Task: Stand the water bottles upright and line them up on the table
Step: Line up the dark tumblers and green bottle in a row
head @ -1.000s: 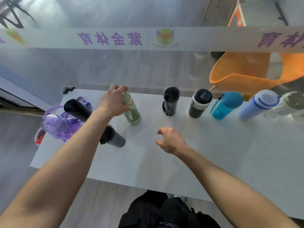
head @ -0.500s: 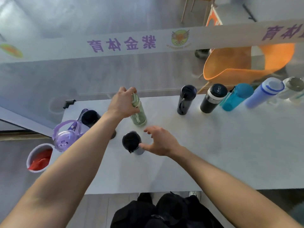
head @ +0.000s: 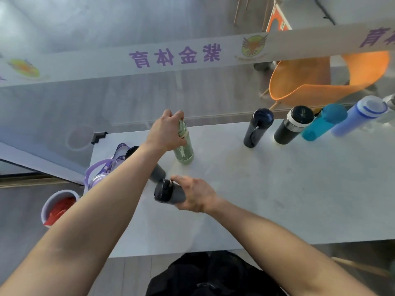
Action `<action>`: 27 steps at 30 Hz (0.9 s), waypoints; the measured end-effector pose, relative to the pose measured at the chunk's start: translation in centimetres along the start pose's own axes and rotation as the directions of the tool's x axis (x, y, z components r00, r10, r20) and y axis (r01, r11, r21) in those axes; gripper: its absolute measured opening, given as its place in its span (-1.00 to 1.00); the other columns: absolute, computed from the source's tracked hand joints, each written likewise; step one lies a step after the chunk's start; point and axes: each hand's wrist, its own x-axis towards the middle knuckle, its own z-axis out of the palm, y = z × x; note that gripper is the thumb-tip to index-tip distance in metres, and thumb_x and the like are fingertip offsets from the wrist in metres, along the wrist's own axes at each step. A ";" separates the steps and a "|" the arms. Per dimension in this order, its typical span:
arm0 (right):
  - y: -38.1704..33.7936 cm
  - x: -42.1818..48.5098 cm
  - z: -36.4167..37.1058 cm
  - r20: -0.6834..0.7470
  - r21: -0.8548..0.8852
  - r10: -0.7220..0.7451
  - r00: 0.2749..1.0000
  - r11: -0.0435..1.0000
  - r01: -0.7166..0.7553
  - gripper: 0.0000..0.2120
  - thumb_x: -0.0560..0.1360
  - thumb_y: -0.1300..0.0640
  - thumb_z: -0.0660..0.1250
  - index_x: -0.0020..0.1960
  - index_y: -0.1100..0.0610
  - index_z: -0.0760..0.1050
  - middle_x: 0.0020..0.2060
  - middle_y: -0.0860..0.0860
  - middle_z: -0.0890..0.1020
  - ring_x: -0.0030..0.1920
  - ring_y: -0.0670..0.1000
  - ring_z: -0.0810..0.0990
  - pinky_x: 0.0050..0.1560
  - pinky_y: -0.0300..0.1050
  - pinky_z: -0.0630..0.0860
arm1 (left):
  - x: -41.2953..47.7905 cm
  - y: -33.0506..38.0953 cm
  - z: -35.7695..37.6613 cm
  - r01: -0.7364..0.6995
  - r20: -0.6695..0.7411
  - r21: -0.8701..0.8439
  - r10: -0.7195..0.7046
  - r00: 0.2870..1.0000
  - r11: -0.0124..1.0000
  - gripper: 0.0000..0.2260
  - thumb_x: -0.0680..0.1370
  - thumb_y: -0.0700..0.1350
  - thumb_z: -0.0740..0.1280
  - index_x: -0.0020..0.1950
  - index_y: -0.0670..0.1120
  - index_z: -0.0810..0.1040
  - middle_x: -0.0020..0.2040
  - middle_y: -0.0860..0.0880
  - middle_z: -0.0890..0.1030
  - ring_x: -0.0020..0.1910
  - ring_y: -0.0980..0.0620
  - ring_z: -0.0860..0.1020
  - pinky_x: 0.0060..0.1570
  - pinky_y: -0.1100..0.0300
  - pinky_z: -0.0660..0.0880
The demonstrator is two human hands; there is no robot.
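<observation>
My left hand (head: 165,133) grips the top of a pale green bottle (head: 184,149) that stands upright on the white table (head: 277,189). My right hand (head: 195,196) holds a grey bottle with a black lid (head: 166,192) near the table's left middle. Behind my left forearm lies another dark bottle (head: 157,173), partly hidden, and a purple bottle with a handle (head: 100,174) sits at the left edge. Along the far right edge stand a black bottle (head: 257,128), a black-and-silver flask (head: 294,124), a teal bottle (head: 323,122) and a blue-and-white bottle (head: 361,116).
A white banner with purple characters (head: 175,56) stretches across beyond the table. An orange chair (head: 320,80) stands behind the right end. A cup with red contents (head: 58,207) sits on the floor at the left. A black bag (head: 209,274) lies below the near edge.
My right hand moved left and closed around the grey bottle with the black lid, which now stands more upright. My left hand kept its grip on the green bottle.
</observation>
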 end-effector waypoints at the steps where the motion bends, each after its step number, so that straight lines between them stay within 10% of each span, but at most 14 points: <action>1: 0.3 0.3 0.4 -0.012 -0.007 -0.009 1.000 1.000 0.009 -0.47 0.49 -0.03 0.45 0.40 -0.09 0.35 0.13 0.09 0.65 0.01 0.27 0.67 0.01 0.08 0.61 | 0.0 -0.1 0.0 -0.005 -0.002 0.000 0.005 1.000 1.000 -0.38 0.32 0.01 0.63 0.32 0.05 0.49 0.11 -0.07 0.44 -0.08 -0.24 0.57 -0.06 -0.13 0.66; 13: 6.2 0.2 4.5 0.168 -0.230 0.025 0.985 0.973 0.015 -0.26 0.47 -0.05 0.48 0.53 0.15 0.29 0.28 0.14 0.49 0.23 0.21 0.55 0.19 0.11 0.56 | 0.1 -0.5 -0.1 -0.022 -0.012 -0.006 0.022 1.000 1.000 -0.37 0.34 -0.02 0.62 0.37 0.06 0.50 0.15 -0.05 0.46 -0.03 -0.21 0.55 -0.05 -0.05 0.62; 27: 12.4 -1.2 -4.2 -0.352 0.540 0.434 0.830 0.818 -0.199 -0.35 0.35 0.05 0.65 0.29 -0.04 0.35 0.14 -0.06 0.59 0.08 0.00 0.60 0.06 -0.16 0.54 | 0.1 -0.5 0.9 0.017 -0.061 0.014 -0.016 0.998 1.000 -0.30 0.34 0.03 0.62 0.44 0.10 0.47 0.18 -0.05 0.45 -0.04 -0.23 0.58 -0.01 -0.07 0.62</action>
